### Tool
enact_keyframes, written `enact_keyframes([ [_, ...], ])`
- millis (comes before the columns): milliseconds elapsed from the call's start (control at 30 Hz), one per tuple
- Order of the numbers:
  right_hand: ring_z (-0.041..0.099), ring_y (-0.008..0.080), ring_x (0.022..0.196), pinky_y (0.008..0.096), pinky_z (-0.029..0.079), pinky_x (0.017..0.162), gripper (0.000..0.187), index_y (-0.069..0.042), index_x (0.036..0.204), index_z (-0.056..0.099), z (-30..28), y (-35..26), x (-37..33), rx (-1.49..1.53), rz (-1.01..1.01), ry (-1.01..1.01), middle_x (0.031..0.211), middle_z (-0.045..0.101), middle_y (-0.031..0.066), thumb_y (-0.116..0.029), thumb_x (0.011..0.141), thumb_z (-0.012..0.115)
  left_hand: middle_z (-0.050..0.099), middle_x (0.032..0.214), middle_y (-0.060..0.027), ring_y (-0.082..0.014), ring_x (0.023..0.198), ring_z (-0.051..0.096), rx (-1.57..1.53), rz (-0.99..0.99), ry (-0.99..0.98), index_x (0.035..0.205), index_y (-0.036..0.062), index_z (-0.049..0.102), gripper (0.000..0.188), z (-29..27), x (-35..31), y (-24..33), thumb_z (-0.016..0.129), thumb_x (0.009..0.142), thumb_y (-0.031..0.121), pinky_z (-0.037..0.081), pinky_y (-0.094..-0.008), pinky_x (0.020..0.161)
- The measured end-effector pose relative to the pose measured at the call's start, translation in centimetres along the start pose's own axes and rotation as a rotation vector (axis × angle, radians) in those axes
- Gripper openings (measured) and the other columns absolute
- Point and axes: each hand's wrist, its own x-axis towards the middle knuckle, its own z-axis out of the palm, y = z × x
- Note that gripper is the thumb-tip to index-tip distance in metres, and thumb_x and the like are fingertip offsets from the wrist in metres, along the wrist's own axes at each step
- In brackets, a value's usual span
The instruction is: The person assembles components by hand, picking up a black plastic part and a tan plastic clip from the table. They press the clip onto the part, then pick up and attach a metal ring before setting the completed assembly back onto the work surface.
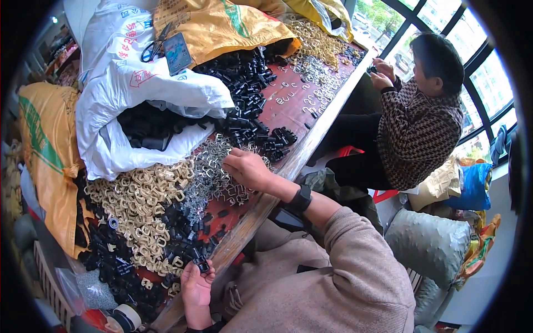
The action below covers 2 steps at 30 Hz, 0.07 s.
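My left hand [196, 288] is at the table's near edge, its fingers closed around a small black plastic part [202, 266]. Farther off, my right hand [247, 168] reaches over a pile of silvery wire hooks [212, 159]. Its fingers are curled together against the hooks, and what they pinch, if anything, is hidden. Between the hands lie loose black plastic pieces [189, 230] and small grey metal bits [194, 202]. Cream-coloured ring-shaped plastic parts [145, 208] are heaped to the left of the hooks.
An open white sack [105, 102] spills black parts beyond the cream heap. A phone [177, 54] and scissors [157, 47] lie on it. Orange sacks [53, 144] flank the red table [277, 102]. A co-worker [422, 116] sits at the right, hands around a small piece. A tape roll [126, 317] stands lower left.
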Motion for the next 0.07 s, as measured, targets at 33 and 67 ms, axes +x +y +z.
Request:
enact_keyframes([
  [33,0.053,0.0273,0.07,0.0365,0.042,0.06,0.012,-0.006,0.071,0.054,0.07,-0.09,-0.1,0.107,0.055,-0.036,0.071,0.05,0.0095,-0.016,0.076,0.055,0.058,0.089,-0.0122,-0.0188,0.07,0.058,0.002,-0.008,-0.009,0.101,0.0012,0.05,0.03,-0.15,-0.01,-0.07,0.057,0.08,0.022,0.05,-0.0263,0.059],
  [67,0.053,0.0273,0.07,0.0365,0.042,0.06,0.012,-0.006,0.071,0.054,0.21,-0.22,-0.14,0.111,0.053,-0.038,0.071,0.05,0.0095,-0.016,0.076,0.055,0.058,0.09,-0.0122,-0.0189,0.07,0.058,0.003,-0.016,-0.017,0.103,0.0014,0.05,0.031,-0.34,-0.01,-0.14,0.057,0.08,0.022,0.05,-0.0264,0.059],
])
